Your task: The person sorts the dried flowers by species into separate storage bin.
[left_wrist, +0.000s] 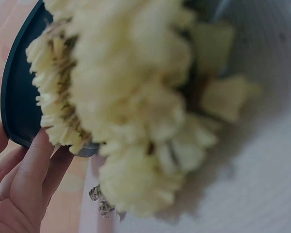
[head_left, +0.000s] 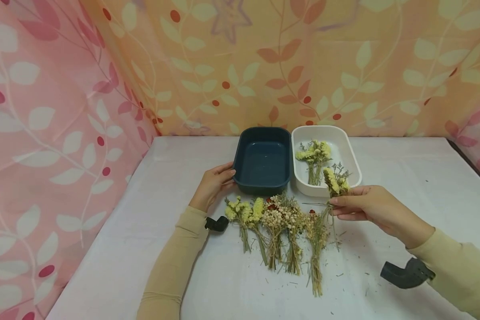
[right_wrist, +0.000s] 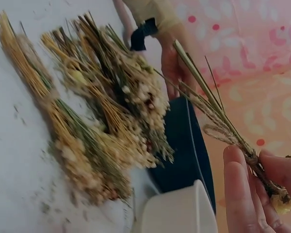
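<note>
My right hand (head_left: 370, 204) pinches a small bunch of dried flowers (head_left: 336, 182) by its twine-tied stems, yellow heads up, over the front right corner of the white tray (head_left: 356, 166). In the right wrist view, thumb and fingertips close on the stems just at the twine. Inside the white tray lies another yellow dried bunch (head_left: 315, 155). My left hand (head_left: 212, 184) touches the front left side of the dark blue tray (head_left: 266, 184) with fairly straight fingers. Large, blurred yellow flowers (left_wrist: 131, 87) hide much of the left wrist view.
Several dried bunches lie in a row before the trays: yellow ones (head_left: 240, 213), cream and red ones (head_left: 276, 218), and a long-stemmed one (head_left: 315, 253) at the right. Stem scraps dot the white tablecloth (head_left: 344, 284). A leaf-patterned curtain (head_left: 240, 66) hangs behind.
</note>
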`<state>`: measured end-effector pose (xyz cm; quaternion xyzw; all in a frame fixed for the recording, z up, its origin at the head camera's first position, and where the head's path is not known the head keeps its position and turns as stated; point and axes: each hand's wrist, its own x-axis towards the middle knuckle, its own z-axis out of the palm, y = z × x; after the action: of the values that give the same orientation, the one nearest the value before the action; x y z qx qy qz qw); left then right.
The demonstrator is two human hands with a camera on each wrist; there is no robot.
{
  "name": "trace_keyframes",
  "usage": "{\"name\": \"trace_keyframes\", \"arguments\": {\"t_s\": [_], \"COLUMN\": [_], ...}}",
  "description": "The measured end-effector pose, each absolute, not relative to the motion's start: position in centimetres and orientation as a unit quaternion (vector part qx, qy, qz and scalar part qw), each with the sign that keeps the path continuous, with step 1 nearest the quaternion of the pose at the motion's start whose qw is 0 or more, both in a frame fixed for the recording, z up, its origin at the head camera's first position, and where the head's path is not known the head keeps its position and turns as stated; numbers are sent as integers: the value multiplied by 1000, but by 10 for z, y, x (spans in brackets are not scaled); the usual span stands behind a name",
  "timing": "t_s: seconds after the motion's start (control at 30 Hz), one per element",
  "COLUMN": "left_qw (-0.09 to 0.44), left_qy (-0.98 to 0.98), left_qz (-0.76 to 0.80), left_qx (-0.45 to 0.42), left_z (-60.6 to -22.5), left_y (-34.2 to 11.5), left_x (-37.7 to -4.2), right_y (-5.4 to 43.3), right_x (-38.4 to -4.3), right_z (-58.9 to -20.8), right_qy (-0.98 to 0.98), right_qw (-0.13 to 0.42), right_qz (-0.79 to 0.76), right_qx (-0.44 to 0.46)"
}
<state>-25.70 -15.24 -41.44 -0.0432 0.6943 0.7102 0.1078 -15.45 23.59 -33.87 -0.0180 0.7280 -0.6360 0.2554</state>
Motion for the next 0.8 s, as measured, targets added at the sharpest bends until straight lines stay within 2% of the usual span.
{"name": "trace_keyframes", "arguments": {"t_s": [0.3,0.8], "left_qw": [106,108], "left_qy": [696,691], "left_qz": [710,714], "left_qx": [-38,-40], "left_z": [-414,-414], "left_y": [-152,-153], "left_x": [-256,-256], "right_y": [238,235], "right_x": [-190,-246], "right_z": [-318,-317], "right_qy": [732,735], "right_qw": [235,222], "right_qz": [-639,-641], "right_qx": [-7,26]}}
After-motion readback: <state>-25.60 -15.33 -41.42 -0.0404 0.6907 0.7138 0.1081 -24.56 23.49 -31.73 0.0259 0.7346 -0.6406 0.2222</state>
